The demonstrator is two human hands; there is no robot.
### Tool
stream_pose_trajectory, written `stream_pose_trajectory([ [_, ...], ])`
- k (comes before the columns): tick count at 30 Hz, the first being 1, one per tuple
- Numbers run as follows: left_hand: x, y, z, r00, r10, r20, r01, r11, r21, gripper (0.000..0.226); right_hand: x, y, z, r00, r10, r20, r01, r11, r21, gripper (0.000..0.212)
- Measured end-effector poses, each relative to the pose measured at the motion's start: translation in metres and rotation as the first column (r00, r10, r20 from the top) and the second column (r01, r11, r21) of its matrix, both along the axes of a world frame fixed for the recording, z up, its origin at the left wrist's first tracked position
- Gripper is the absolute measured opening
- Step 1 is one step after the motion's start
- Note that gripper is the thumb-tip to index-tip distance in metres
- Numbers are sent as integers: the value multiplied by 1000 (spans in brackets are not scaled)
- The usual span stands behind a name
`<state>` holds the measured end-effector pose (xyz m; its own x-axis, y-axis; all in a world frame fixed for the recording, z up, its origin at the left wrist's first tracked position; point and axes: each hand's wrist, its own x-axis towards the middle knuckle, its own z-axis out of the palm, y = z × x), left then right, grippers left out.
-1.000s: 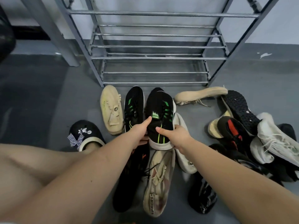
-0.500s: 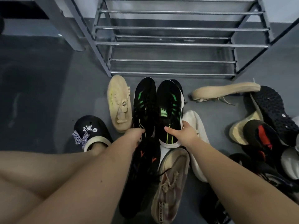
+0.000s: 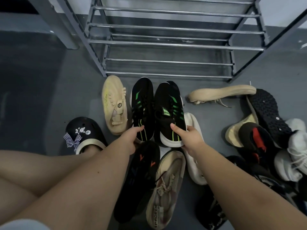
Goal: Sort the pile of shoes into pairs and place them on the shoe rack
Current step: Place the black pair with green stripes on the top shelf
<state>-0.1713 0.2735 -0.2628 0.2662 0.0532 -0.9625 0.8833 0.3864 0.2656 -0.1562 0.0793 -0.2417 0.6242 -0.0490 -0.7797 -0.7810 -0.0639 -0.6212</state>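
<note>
The matched pair is already in hand: two black sneakers with green stripes, the left one (image 3: pixel 142 108) and the right one (image 3: pixel 171 113), sit side by side, toes pointing at the shoe rack (image 3: pixel 167 45) just beyond them. The left hand (image 3: pixel 131 140) grips the heel of its sneaker, thumb over the collar and fingers curled underneath; the right hand (image 3: pixel 191 138) pinches the other heel the same way, thumb on the collar, fingers under the white sole. To do this step well, I would carry both forward together, heels level, and set them across the rack's lowest bars with the soles spanning at least two rails, since a toe could drop through the gaps. Keeping them tight to one side likely saves room for later pairs. A beige shoe (image 3: pixel 114 105) lies just beside the left sneaker, its likely mate (image 3: pixel 222 93) overturned to the right, near the remaining pile (image 3: pixel 265 138).
</note>
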Motion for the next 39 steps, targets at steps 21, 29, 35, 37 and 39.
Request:
stream_pose_trajectory([
  [21, -6, -53, 104, 936, 108, 334, -49, 983, -178, 17, -13, -38, 87, 975, -162, 149, 137, 976, 168, 39],
  [29, -8, -83, 177, 853, -6, 521, 133, 969, -207, 14, -15, -77, 142, 890, -337, 309, 282, 936, 209, 50],
  [35, -6, -97, 228, 769, -126, 626, 253, 960, -118, 34, -27, -95, 182, 819, -366, 441, 284, 928, 243, 56],
  [37, -5, -97, 244, 729, -171, 663, 296, 952, -81, 35, -30, -96, 193, 795, -373, 479, 291, 927, 238, 76],
  [39, -5, -95, 257, 697, -201, 688, 321, 946, -48, 39, -31, -94, 201, 766, -391, 510, 292, 919, 266, 93],
])
